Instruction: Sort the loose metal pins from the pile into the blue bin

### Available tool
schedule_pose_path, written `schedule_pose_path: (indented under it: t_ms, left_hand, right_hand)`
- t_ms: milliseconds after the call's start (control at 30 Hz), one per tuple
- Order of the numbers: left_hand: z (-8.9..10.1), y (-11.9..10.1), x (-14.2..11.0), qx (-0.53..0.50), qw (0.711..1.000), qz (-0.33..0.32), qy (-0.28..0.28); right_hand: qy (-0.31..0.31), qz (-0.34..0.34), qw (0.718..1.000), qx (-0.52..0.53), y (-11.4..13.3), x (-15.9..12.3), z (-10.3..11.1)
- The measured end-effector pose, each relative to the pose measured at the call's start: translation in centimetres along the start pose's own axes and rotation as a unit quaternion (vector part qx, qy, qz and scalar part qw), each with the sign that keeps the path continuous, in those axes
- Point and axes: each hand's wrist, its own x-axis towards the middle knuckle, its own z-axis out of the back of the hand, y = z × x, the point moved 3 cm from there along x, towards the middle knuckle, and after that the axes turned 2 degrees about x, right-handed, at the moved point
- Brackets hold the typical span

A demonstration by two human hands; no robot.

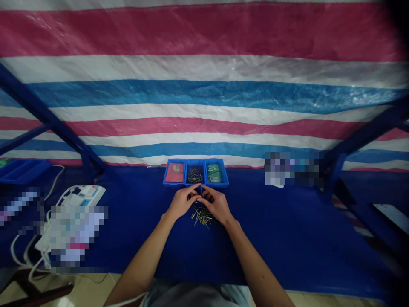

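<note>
Left hand and right hand meet at centre, forearms angled inward, fingertips pinching one upright brass-coloured pin; loose pin pile on blue sheet at 6 o'clock, blue three-compartment tray at 12 o'clock

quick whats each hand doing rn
Left hand: curled, fingertips at a thin gold-coloured metal pin; grip unclear.
Right hand: curled, fingertips there too; grip unclear.

You're in a makeshift assembly workshop: a pink, white and blue striped plastic tarp hangs behind a dark blue tabletop, which carries three blue plastic parts bins, loose small brass-coloured metal pins and a white power strip.
</note>
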Motion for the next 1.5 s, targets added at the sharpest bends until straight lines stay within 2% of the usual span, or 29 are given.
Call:
schedule_pose_path:
  t_ms: [967, 1500]
  left_hand:
    - [0.06, -0.3, -0.02, -0.005, 1.0, 0.015, 0.01]
    - [0.41, -0.73, -0.19, -0.016, 0.999, 0.012, -0.039]
  right_hand:
    - [0.005, 0.006, 1.0, -0.024, 0.18, -0.16, 0.03]
    - [-0.046, -0.012, 0.999, 0.022, 0.45, 0.05, 0.66]
